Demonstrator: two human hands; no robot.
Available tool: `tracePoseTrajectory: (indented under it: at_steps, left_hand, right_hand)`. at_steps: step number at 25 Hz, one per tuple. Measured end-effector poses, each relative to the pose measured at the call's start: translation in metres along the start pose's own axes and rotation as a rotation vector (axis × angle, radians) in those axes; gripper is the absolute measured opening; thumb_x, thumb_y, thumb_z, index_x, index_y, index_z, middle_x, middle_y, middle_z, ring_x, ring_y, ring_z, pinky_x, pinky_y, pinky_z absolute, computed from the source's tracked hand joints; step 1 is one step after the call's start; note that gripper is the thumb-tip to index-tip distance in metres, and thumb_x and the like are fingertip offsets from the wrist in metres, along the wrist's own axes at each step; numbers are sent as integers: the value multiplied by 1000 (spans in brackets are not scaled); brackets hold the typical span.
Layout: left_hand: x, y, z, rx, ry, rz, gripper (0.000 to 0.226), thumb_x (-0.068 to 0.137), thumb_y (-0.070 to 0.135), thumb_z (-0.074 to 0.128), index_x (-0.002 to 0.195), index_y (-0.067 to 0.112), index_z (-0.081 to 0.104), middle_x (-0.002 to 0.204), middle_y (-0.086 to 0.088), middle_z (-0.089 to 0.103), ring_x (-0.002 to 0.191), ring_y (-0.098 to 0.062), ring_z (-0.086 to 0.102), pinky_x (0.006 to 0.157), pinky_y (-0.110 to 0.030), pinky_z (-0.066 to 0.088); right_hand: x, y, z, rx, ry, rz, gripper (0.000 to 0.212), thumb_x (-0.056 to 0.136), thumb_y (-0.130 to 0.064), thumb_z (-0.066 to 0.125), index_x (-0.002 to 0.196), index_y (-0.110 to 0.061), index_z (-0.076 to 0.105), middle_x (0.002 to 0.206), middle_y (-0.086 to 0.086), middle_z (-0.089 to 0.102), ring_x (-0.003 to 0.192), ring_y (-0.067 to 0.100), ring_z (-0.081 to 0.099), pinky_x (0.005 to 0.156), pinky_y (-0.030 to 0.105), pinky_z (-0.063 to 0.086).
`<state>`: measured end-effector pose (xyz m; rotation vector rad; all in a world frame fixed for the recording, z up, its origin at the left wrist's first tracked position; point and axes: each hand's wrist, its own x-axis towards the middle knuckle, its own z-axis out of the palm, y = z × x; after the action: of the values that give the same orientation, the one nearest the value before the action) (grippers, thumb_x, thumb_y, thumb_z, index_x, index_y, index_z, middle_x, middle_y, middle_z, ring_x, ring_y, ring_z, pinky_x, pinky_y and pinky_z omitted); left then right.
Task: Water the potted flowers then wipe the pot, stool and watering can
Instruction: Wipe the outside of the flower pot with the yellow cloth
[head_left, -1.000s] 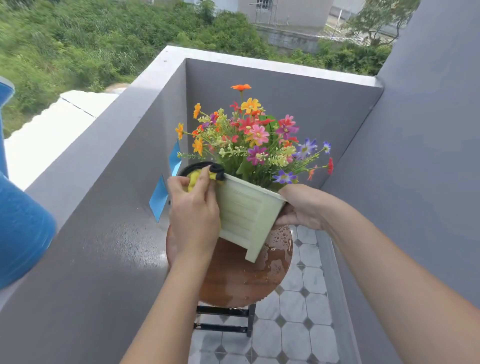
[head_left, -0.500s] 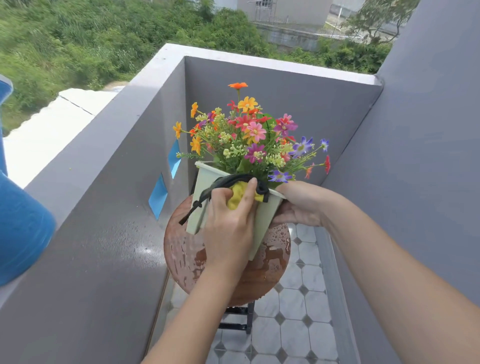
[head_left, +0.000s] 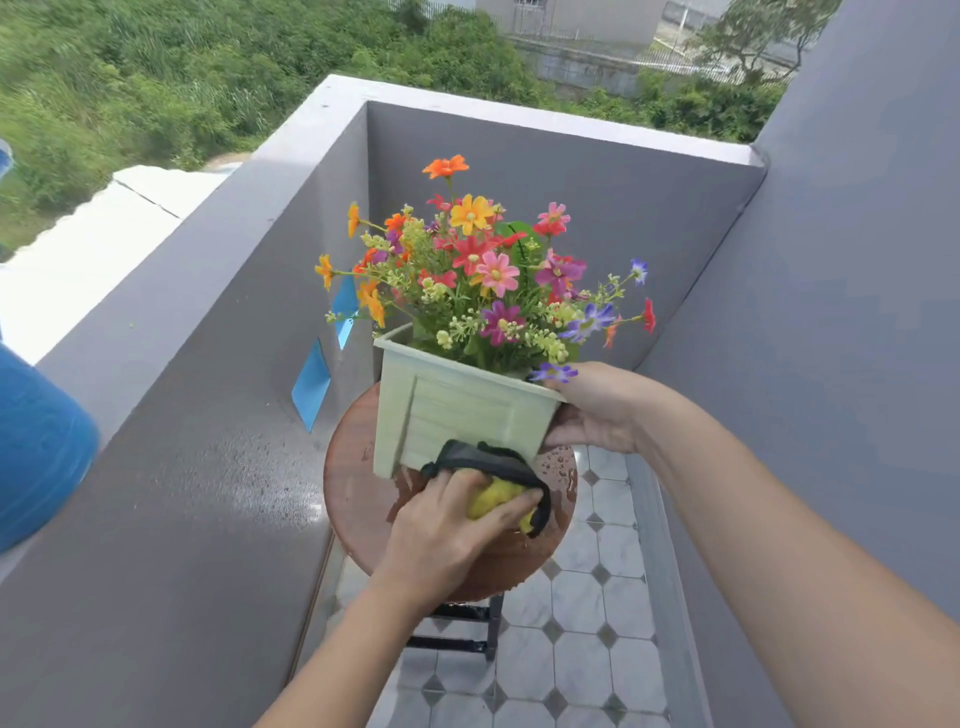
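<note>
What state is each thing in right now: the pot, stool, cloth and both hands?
Pot, tilted, not standing flat.
Stool, seat wet, with droplets on it.
Cloth, bunched, pressed against the pot's lower edge.
Left hand, grips the cloth.
Right hand, grips the pot's right rim.

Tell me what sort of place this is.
Probably a narrow upper-floor balcony: grey parapet walls enclose it, the floor is patterned tile, and green scrub and a white roof lie below, beyond the wall.

one pot, one stool, one cloth
</note>
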<state>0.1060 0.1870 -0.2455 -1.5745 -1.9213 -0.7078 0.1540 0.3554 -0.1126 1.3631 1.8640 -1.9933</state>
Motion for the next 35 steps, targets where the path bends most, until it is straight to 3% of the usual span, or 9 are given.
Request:
tracePoseTrajectory:
  at_steps: [5,8,11,17,22,27,30,32,35]
  left_hand:
    - [34,-15,-5,103,183,-646,54,86,10,58,131,38,51,112,-7,39,89,-30,45,75,-41,45]
    - [13,8,8,110,160,-396,47,93,4,45,128,34,53,110,-9,42,81,-29,45,77,-37,41]
    - [2,11,8,109,86,-239,52,91,3,46,130,37,47,110,-8,40,82,-28,43,72,-37,45]
    - [32,-24,-5,174,75,-911,69,81,-10,56,140,24,42,124,-20,51,94,-39,50,74,-48,51]
    - [6,-1,3,-5,50,-1009,61,86,-3,56,138,25,42,120,-25,55,96,-41,54,85,-54,48]
    - [64,11,-6,88,196,-590,63,74,-16,58,129,14,58,118,-18,63,82,-34,55,78,-35,41]
    - [83,-21,-22,72,101,-912,53,83,-8,50,131,14,55,118,-14,64,85,-37,54,69,-40,44]
    - [82,-54,-30,-182,-143,-1208,36,89,12,44,120,18,62,107,-10,66,91,-36,54,70,-38,41]
    - [91,-71,-46,-892,-235,-1530,26,81,29,43,66,16,61,68,-10,55,57,-25,50,53,-29,38]
  right_hand:
    - [2,-6,4,-25,22,14,29,98,-7,30,112,2,55,125,24,58,113,35,59,81,41,53]
    - [2,-9,3,18,14,27,28,96,-2,27,97,1,56,99,17,67,92,29,66,69,41,57]
    - [4,-9,0,36,30,28,28,97,-2,28,93,-2,55,85,11,65,88,27,63,77,44,52]
    - [2,-14,2,-54,48,55,36,96,-5,28,116,5,56,119,24,63,111,37,60,93,47,50]
    - [2,-12,-4,-10,75,43,37,96,-5,30,121,7,54,119,26,62,107,40,62,87,48,52]
    - [-1,-9,-6,-46,62,44,38,95,-4,28,121,8,54,120,27,62,108,38,62,91,47,51]
    - [-3,-8,-9,-59,40,46,36,95,-4,30,120,2,55,120,18,63,110,29,62,88,41,53]
    - [-2,-6,-15,-75,22,35,34,94,-3,32,116,3,57,109,15,68,98,23,67,79,36,58]
    - [-5,-4,-24,-105,-25,17,31,94,1,34,86,1,63,67,8,72,59,15,69,56,29,59]
